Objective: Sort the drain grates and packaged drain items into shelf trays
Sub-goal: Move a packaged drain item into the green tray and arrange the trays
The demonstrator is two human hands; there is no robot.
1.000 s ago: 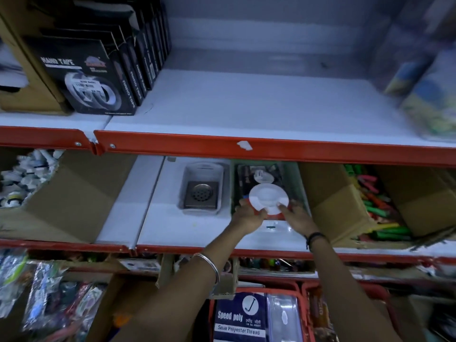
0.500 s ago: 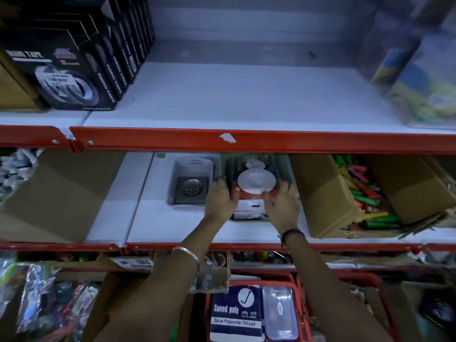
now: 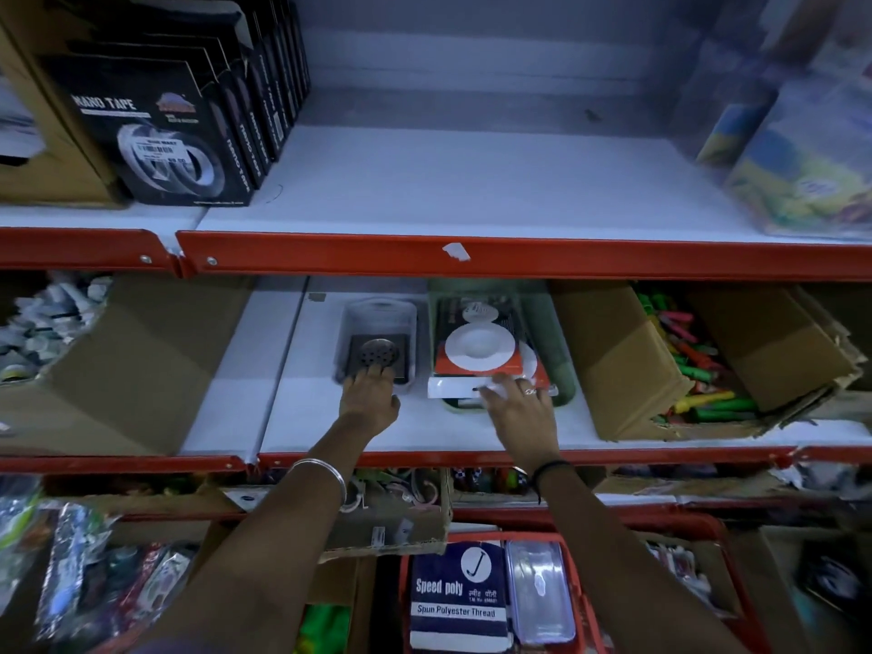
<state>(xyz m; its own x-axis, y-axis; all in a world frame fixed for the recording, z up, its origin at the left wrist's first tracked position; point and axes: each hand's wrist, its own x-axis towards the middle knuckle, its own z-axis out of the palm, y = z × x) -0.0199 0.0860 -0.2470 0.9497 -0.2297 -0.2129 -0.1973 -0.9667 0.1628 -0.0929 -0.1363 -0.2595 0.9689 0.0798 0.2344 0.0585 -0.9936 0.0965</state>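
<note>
Left hand fingertips on drain grate; right hand spread, pressing packaged drain item.

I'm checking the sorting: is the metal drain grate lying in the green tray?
No, the metal drain grate lies in the clear tray, left of the green tray that holds the packaged items.

- A person's two arms reach into the middle shelf.
- The left hand rests on the near edge of a clear tray, fingertips touching a metal drain grate inside it.
- The right hand touches the near end of a packaged drain item lying in a green tray.
- Cardboard boxes stand on either side.
</note>
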